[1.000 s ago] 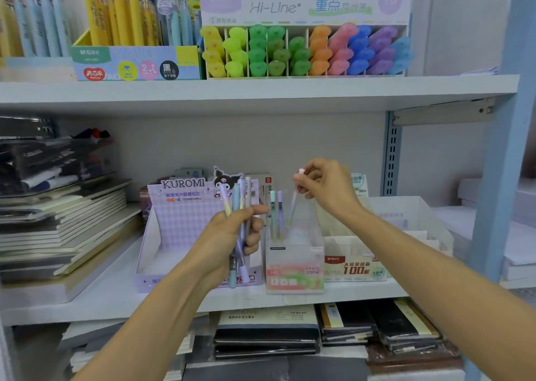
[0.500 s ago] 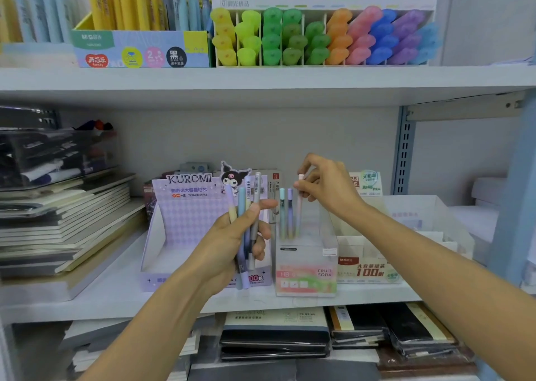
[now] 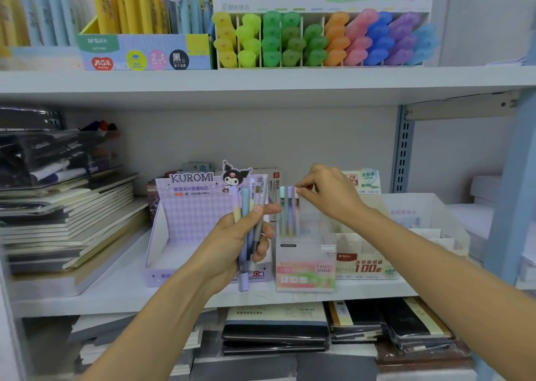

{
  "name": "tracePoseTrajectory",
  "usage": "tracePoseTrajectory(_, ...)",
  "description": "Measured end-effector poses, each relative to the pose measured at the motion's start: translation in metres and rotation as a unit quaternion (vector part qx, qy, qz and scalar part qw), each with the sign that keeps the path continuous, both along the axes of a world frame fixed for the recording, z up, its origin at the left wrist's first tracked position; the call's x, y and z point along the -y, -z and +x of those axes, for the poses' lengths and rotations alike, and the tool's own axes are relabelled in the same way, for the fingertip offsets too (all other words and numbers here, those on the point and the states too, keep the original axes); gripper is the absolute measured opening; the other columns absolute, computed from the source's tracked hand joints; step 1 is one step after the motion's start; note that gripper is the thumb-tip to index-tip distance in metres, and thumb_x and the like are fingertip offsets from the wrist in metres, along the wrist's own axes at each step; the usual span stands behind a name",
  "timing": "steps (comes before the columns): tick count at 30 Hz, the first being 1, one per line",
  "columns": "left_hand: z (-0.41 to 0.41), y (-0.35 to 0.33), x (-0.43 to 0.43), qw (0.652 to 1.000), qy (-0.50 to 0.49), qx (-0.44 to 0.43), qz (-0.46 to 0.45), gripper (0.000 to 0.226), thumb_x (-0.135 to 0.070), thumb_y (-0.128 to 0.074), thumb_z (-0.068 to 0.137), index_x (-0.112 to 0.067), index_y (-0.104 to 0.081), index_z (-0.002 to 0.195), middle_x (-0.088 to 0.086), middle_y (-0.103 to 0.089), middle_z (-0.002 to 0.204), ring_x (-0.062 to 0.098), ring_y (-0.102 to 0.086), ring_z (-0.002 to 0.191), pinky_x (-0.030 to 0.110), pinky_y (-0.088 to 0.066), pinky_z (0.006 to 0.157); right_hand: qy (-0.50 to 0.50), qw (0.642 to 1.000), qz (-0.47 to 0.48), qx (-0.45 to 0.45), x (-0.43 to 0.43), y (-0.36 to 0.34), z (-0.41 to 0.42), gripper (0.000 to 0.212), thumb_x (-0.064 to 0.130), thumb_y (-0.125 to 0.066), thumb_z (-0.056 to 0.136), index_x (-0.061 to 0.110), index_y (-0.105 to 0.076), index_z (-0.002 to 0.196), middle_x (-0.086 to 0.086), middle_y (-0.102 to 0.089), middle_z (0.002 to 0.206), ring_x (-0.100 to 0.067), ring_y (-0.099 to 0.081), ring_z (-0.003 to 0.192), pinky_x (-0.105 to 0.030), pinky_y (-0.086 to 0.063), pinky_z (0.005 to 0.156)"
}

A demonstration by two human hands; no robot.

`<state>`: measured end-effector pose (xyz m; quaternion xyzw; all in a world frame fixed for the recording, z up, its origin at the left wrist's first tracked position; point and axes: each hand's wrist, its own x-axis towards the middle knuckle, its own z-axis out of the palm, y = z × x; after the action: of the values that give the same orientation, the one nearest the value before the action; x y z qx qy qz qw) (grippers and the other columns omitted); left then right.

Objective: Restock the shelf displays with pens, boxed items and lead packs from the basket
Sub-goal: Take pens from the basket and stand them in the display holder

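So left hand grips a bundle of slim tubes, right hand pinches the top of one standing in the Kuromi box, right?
Not quite. The head view shows the right hand pinching a white-capped tube that stands in the clear Fruit Soda box, just right of the Kuromi box. The left hand does grip the bundle.

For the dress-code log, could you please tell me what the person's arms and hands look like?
The left forearm and right forearm are bare to the frame's edge, with no sleeve in view. The left hand and right hand are ungloved; no watch, bracelet or ring shows on either.
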<state>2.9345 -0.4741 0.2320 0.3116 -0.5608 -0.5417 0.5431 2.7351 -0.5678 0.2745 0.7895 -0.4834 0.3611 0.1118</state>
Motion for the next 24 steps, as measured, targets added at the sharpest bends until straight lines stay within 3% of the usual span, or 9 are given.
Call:
tracePoseTrajectory(2,0.000,-0.001,-0.003,1.000,0.006,0.010,-0.004,0.032,-0.033,-0.050,0.097,-0.014,-0.075,0.105,0.005,-0.059,0.068,0.014,-0.049,0.049,0.022,-0.043,0.045,-0.060,0.991,0.028,0.113,-0.010,-0.004,-0.001,0.031,0.035,-0.060,0.094,0.019,-0.069,0.118,-0.001,-0.066,0.100,-0.015,-0.059,0.081,-0.024,-0.046,0.069)
tracePoseTrajectory(4,-0.003,-0.002,-0.006,1.000,0.012,0.027,-0.007,0.032,-0.033,-0.050,0.097,-0.015,-0.075,0.104,0.004,-0.059,0.069,0.014,-0.049,0.049,0.023,-0.043,0.045,-0.195,0.941,0.137,0.242,-0.025,-0.011,0.001,0.039,0.039,-0.062,0.092,0.022,-0.063,0.126,0.001,-0.071,0.100,-0.012,-0.063,0.079,-0.019,-0.046,0.061)
tracePoseTrajectory(7,-0.009,-0.003,-0.011,0.999,0.018,0.046,-0.013,0.035,-0.037,-0.054,0.090,-0.013,-0.075,0.104,0.006,-0.061,0.070,0.015,-0.051,0.050,0.024,-0.045,0.046,-0.337,0.870,0.247,0.263,-0.044,-0.013,0.009,0.025,0.026,-0.066,0.090,0.018,-0.068,0.113,0.001,-0.073,0.084,-0.011,-0.064,0.067,-0.019,-0.047,0.052)
tracePoseTrajectory(11,-0.009,-0.003,-0.015,1.000,0.007,0.027,-0.003,0.042,-0.037,-0.053,0.089,-0.007,-0.067,0.114,0.011,-0.070,0.078,0.017,-0.062,0.055,0.023,-0.051,0.049,-0.352,0.840,0.240,0.336,-0.051,-0.018,0.001,0.006,0.013,-0.066,0.090,0.007,-0.065,0.093,-0.004,-0.069,0.068,-0.012,-0.062,0.057,-0.019,-0.048,0.051)
tracePoseTrajectory(14,-0.001,-0.004,-0.015,0.999,-0.035,-0.003,0.016,0.038,-0.034,-0.053,0.093,-0.006,-0.068,0.113,0.011,-0.072,0.084,0.012,-0.053,0.044,0.018,-0.039,0.037,-0.338,0.806,0.219,0.434,-0.052,-0.021,-0.018,0.008,0.013,-0.065,0.091,0.005,-0.061,0.091,-0.006,-0.070,0.071,-0.014,-0.063,0.059,-0.019,-0.051,0.054)
tracePoseTrajectory(17,0.000,-0.005,-0.016,0.995,-0.095,-0.042,-0.011,0.036,-0.033,-0.069,0.078,-0.006,-0.069,0.103,0.007,-0.073,0.085,0.008,-0.039,0.038,0.016,-0.030,0.034,-0.326,0.798,0.219,0.457,-0.058,-0.014,-0.029,0.014,0.016,-0.067,0.088,0.004,-0.060,0.091,-0.011,-0.072,0.076,-0.017,-0.066,0.063,-0.019,-0.052,0.056)
tracePoseTrajectory(19,-0.004,-0.008,-0.018,0.987,-0.140,-0.072,-0.036,0.032,-0.028,-0.074,0.068,-0.007,-0.068,0.092,0.008,-0.074,0.085,0.008,-0.038,0.037,0.016,-0.030,0.034,-0.316,0.811,0.244,0.428,-0.065,-0.006,-0.031,0.024,0.025,-0.069,0.083,0.003,-0.061,0.089,-0.012,-0.072,0.076,-0.018,-0.066,0.063,-0.020,-0.052,0.055)
tracePoseTrajectory(24,-0.015,-0.016,-0.023,0.970,-0.189,-0.130,-0.084,0.007,-0.024,-0.073,0.077,-0.022,-0.075,0.070,0.007,-0.071,0.079,0.008,-0.043,0.038,0.015,-0.032,0.034,-0.298,0.857,0.304,0.290,-0.083,0.013,-0.026,0.027,0.033,-0.067,0.082,0.007,-0.064,0.082,-0.011,-0.070,0.070,-0.017,-0.062,0.055,-0.020,-0.050,0.050)
